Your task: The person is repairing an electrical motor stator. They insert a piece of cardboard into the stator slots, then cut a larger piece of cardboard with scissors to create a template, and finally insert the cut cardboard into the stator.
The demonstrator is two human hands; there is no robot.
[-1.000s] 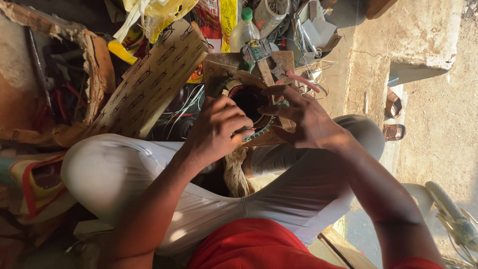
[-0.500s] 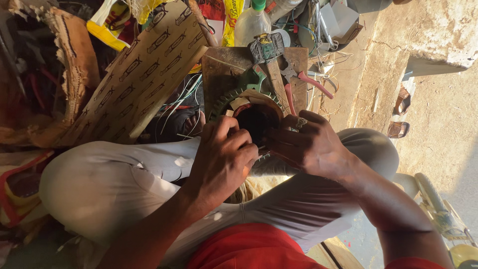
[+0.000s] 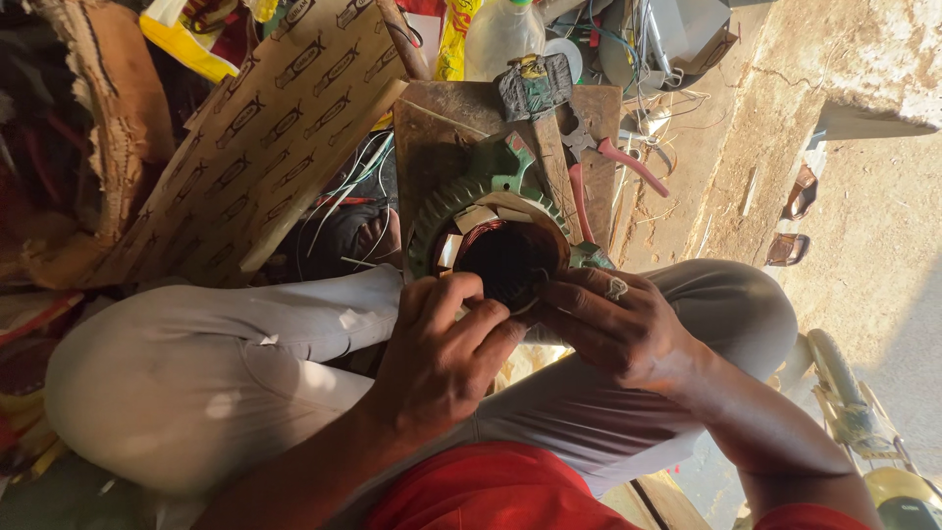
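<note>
A green finned motor stator [image 3: 461,201] with copper windings [image 3: 505,257] in its bore rests between my knees. My left hand [image 3: 446,353] pinches at the near rim of the bore, fingers closed on the winding edge. My right hand [image 3: 613,324], with a ring on one finger, grips the stator's rim on the right side. White insulation strips [image 3: 476,218] stick out of the slots at the far rim.
A wooden block [image 3: 442,118] lies behind the stator, with pink-handled pliers [image 3: 613,162] on it. Printed cardboard [image 3: 265,147] leans at the left. A plastic bottle [image 3: 500,34], loose wires and clutter sit at the top. Concrete floor and sandals [image 3: 790,221] are at the right.
The view has shifted down and closer. Both hands have slid toward the near rim of the stator, uncovering more of the bore and windings.
</note>
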